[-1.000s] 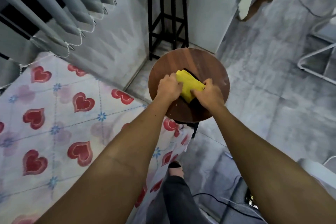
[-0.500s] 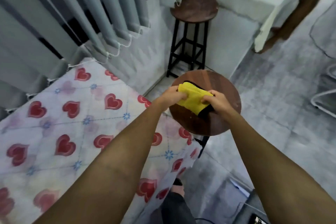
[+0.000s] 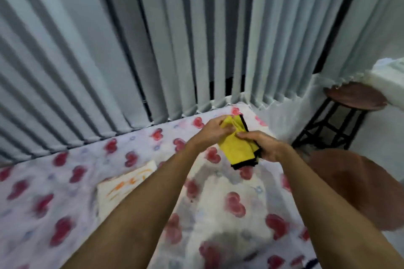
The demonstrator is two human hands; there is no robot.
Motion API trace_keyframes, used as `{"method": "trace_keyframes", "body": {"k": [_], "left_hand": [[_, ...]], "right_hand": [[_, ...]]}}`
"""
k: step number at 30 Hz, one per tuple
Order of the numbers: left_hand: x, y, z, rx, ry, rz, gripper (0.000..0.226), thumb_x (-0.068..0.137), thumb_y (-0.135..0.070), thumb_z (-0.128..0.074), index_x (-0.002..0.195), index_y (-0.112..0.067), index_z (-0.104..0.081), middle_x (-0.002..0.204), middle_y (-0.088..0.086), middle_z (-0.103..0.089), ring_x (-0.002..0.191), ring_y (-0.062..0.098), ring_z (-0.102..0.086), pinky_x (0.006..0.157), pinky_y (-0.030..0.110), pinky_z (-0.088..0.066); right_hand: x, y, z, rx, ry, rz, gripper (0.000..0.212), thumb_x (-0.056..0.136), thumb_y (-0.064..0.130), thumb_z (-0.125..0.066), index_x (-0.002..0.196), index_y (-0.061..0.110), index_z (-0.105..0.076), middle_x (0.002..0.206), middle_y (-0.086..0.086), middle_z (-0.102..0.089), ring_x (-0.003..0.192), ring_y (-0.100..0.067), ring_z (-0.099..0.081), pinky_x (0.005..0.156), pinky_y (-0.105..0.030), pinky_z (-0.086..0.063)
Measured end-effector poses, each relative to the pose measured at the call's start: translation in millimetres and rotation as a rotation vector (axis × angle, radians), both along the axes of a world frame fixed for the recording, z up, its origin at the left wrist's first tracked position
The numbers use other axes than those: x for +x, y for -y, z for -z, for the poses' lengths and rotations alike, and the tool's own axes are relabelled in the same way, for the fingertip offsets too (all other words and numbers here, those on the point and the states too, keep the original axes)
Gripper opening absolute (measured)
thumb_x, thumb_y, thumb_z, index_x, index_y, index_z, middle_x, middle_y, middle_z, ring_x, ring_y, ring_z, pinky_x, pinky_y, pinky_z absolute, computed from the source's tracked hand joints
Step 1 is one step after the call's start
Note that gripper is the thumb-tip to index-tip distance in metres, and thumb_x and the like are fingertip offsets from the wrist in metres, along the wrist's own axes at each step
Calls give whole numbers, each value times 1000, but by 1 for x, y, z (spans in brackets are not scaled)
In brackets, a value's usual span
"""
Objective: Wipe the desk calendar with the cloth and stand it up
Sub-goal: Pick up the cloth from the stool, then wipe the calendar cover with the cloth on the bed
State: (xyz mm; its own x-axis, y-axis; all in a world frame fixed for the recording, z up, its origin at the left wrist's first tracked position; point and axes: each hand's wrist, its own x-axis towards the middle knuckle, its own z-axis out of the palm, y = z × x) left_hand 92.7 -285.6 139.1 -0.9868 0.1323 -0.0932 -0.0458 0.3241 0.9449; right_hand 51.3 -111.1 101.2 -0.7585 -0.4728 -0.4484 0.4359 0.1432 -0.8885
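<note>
A yellow cloth with a black edge hangs in the air above the heart-patterned surface, held between both hands. My left hand grips its upper part. My right hand pinches its right side. A flat cream-coloured card with orange marks, likely the desk calendar, lies flat on the heart-patterned surface left of my left forearm; it is blurred.
Grey vertical blinds fill the back. A round wooden stool stands at the right near my right arm, and a taller dark stool is behind it by a white surface.
Both hands lifted the yellow cloth off the round stool and carried it left over the heart-patterned surface. The view swung left and up toward the blinds.
</note>
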Motion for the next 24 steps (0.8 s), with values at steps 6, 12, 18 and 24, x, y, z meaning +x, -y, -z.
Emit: {"method": "trace_keyframes", "body": {"k": [6, 12, 18, 24], "left_hand": [[89, 120, 13, -61, -55, -230, 36, 90, -8, -59, 126, -9, -55, 115, 12, -60, 101, 16, -53, 88, 29, -44], [178, 239, 70, -468, 75, -576, 36, 96, -19, -50, 130, -10, -51, 133, 12, -58, 121, 26, -54, 97, 29, -39], [236, 273, 141, -775, 294, -546, 74, 92, -48, -50, 149, -13, -18, 156, 9, -26, 142, 27, -27, 116, 43, -22], [255, 268, 180, -908, 466, -273, 114, 71, -86, -23, 148, -11, 14, 159, 14, 15, 146, 34, 14, 114, 57, 11]], "right_hand": [[66, 136, 9, -62, 3, -81, 15, 87, 15, -62, 100, 9, -66, 82, -8, -77, 72, -21, -73, 62, -29, -57], [98, 198, 31, 71, 15, -19, 16, 86, 10, -60, 97, 3, -67, 88, -16, -74, 78, -29, -70, 73, -36, -57], [92, 223, 45, 427, -219, -132, 6, 87, 10, -53, 81, 9, -55, 72, -15, -52, 66, -24, -51, 65, -34, -39], [82, 275, 63, 665, -571, -348, 13, 85, 8, -45, 93, 10, -55, 83, -13, -60, 80, -30, -60, 66, -31, -42]]}}
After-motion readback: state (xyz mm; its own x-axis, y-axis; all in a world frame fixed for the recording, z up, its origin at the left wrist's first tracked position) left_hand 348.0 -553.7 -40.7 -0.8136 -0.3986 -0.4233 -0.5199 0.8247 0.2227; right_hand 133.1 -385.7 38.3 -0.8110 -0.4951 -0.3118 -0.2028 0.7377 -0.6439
